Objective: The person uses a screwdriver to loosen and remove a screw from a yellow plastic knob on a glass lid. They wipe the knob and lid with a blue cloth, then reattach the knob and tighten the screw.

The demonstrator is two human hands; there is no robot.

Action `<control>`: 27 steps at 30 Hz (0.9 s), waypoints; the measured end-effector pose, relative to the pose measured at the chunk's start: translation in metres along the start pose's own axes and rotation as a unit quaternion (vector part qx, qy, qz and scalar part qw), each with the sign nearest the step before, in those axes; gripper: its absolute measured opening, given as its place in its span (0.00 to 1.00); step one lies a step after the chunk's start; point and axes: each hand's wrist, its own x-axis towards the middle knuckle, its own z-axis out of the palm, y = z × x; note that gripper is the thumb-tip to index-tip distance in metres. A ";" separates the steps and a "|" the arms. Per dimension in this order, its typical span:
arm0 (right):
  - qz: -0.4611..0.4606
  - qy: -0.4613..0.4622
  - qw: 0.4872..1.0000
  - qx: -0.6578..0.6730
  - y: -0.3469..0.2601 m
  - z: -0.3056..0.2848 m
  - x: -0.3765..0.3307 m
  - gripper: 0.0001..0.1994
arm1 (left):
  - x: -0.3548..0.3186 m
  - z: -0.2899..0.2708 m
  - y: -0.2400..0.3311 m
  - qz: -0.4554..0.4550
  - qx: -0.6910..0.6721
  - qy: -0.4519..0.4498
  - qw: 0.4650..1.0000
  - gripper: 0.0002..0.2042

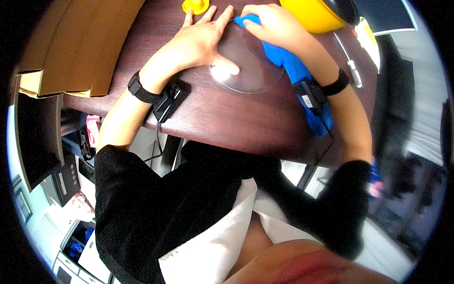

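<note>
A clear round glass disc, like a pot lid (253,71), lies flat on the dark reddish-brown table (213,116). Fingers spread, my left hand (198,42) rests with its thumb over the near left part of the glass. Its fingertips reach the far side, close to a small round yellow piece (196,6). Bunched in my right hand (276,26) is a blue cloth (293,66), pinched at the lid's far right edge. The rest of the cloth trails under my right wrist toward the table's near edge.
A yellow pot (309,16) with a dark inside stands beyond my right hand. At the right lies a knife with a white handle (354,75), beside a yellow-green sheet (368,40). Cardboard (87,42) fills the left side. Black wrist-strapped devices (170,99) trail cables.
</note>
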 end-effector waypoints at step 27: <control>-0.250 0.067 0.966 -0.026 -0.078 0.016 -0.016 0.09 | -0.007 -0.004 -0.046 0.105 0.009 -0.110 0.988 0.63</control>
